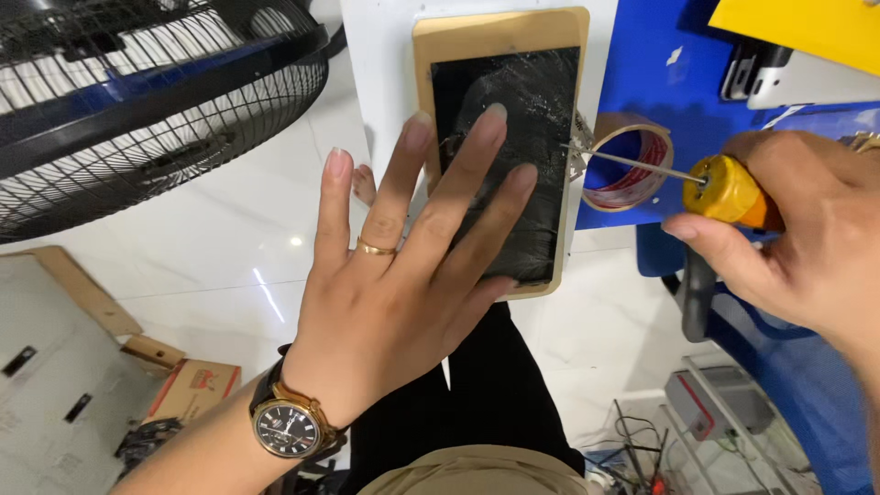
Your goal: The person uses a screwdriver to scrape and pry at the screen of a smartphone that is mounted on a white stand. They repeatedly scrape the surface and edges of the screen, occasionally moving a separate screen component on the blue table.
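A flat phone [500, 147] with a gold rim and a black glass face lies on the narrow white table [385, 64], its lower end reaching the table's near edge. The glass is badly cracked, with a web of fine pale lines spreading from its right side. The left hand [403, 266] lies spread flat over the phone, fingers wide and straight, the fingertips [495, 115] pressing on the dark glass; it grips nothing. A thin gold ring sits on one finger, and a round watch [286, 426] with a dark dial, gold case and black strap wraps the wrist.

The right hand [807, 229] is closed around a screwdriver [724, 188] with a smooth, rounded yellow and orange handle. Its slim steel shaft points left, and the tip meets the phone's right edge, where a small shiny bit of metal sticks out.

Just behind the shaft, a roll of tape [628, 160] with a brown cardboard core and red inner layer rests on a glossy blue surface [660, 82]. A black wire-cage fan [156, 101] stands at the upper left above a polished pale tile floor [229, 257], with flattened cardboard [92, 367] lower left.
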